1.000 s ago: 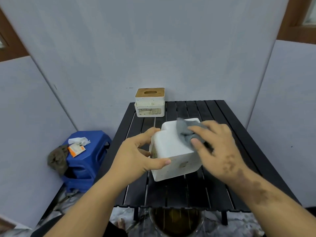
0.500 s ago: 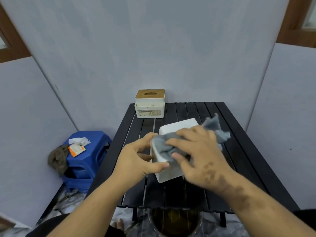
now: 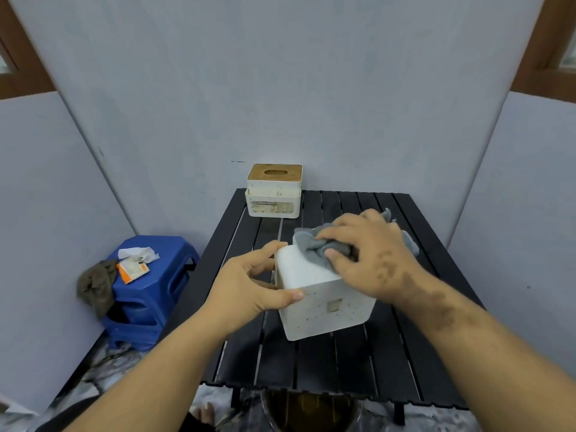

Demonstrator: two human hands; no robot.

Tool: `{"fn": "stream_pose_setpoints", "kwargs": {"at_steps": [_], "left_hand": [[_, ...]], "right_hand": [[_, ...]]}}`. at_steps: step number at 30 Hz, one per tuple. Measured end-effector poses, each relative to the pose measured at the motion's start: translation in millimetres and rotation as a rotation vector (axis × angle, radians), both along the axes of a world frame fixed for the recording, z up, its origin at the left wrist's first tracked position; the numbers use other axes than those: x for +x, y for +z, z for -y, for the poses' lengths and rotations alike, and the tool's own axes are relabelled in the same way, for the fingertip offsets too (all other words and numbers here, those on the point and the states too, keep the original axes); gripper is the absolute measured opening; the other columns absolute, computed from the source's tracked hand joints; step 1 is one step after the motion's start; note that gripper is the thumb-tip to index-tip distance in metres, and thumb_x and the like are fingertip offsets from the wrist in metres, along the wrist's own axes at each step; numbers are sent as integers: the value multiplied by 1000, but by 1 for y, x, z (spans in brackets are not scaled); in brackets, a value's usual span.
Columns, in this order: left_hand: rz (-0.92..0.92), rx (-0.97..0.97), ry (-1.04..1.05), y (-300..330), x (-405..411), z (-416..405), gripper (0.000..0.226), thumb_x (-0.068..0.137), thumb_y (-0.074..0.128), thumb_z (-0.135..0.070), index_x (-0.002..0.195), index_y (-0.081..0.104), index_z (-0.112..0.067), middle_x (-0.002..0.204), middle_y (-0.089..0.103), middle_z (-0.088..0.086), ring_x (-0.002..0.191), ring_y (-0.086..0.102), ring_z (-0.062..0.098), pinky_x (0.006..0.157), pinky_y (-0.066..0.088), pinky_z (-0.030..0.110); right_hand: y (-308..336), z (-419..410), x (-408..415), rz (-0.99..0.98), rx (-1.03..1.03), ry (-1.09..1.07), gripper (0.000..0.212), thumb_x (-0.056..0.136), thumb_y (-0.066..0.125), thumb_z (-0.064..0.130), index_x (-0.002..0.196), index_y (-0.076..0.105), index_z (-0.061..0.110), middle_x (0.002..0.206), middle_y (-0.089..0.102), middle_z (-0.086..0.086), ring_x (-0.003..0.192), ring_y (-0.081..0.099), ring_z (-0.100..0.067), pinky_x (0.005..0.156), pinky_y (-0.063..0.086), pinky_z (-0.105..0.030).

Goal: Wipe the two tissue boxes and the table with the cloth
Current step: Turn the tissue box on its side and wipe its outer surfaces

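Head view, looking down, close above table (image 3: 343,363)

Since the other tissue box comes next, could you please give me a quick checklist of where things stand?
1. Left hand steadies the white box: ok.
2. Right hand holds the grey cloth on the box top: ok.
3. Wooden-lid box upright at the table's far edge, within view: ok.
4. Path between the boxes free of objects: ok.
5. White box fully wiped: cannot tell.
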State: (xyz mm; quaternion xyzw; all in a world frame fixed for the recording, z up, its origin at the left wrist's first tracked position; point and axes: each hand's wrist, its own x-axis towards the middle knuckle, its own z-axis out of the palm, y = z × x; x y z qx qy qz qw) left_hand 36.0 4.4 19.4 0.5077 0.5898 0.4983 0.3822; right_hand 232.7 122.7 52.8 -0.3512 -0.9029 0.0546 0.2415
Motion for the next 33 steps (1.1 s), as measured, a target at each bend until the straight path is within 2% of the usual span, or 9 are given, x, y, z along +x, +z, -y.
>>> {"fn": "stream_pose_setpoints", "kwargs": {"at_steps": [2,5,12,19,22,24,26,31,33], "left_hand": [[7,-14,-11,-2,-1,-2,74,71,92,-3,134,65,-32,120,77,-10,91,79,27,78,63,32],[4,-16,-25,-3,1,-4,72,73,91,-2,134,65,-31,122,76,-10,92,80,28,75,64,32],[-15,-19,-28,-5,-1,-8,72,73,91,-2,134,64,-31,123,76,-6,93,79,31,83,65,45],[-32,-32,-66,-6,-4,-9,75,72,94,-14,138,61,-32,126,75,-7,98,79,27,87,64,49],[-23,-36,-59,-5,-3,-8,83,65,95,-27,140,59,-33,128,74,-7,100,78,29,88,63,50],[-21,-21,-55,-6,-3,-8,82,70,97,-15,141,60,-30,128,74,-5,98,78,31,90,63,51],[-20,-12,-57,-6,-2,-7,77,72,91,-8,140,61,-29,127,74,-5,97,79,31,87,64,48],[-32,-11,-54,-6,1,-5,72,77,88,-4,137,62,-32,126,75,-9,95,79,27,78,64,33],[-43,-5,-56,-7,1,-5,72,77,88,-4,138,61,-32,125,75,-9,95,79,26,78,65,35]], "right_hand": [[0,-23,12,-189,-196,-19,33,80,57,53,112,64,47,111,59,26,108,49,-11,97,43,-45],[-5,-46,22,-319,-267,-103,30,83,62,42,112,69,40,104,60,22,106,56,-19,98,48,-46],[8,-28,-24,58,54,-35,33,93,54,45,126,59,46,121,53,22,109,39,-15,96,35,-42],[1,-60,26,-257,-277,37,28,87,70,26,111,69,41,109,62,15,108,53,-17,101,42,-35],[2,-42,7,-125,-158,-37,29,90,62,38,119,65,43,114,57,19,109,43,-17,101,38,-42],[5,-24,-13,52,19,-59,33,93,54,45,126,59,47,121,52,20,111,39,-17,98,35,-43],[8,-20,-16,95,46,-51,34,94,52,46,127,57,48,122,51,21,112,38,-15,97,34,-43],[2,-50,28,-262,-329,-31,30,89,68,28,116,69,39,107,60,12,110,53,-19,98,42,-34],[1,-47,25,-246,-313,-93,31,88,68,30,118,68,40,108,58,10,111,52,-20,99,43,-36]]}}
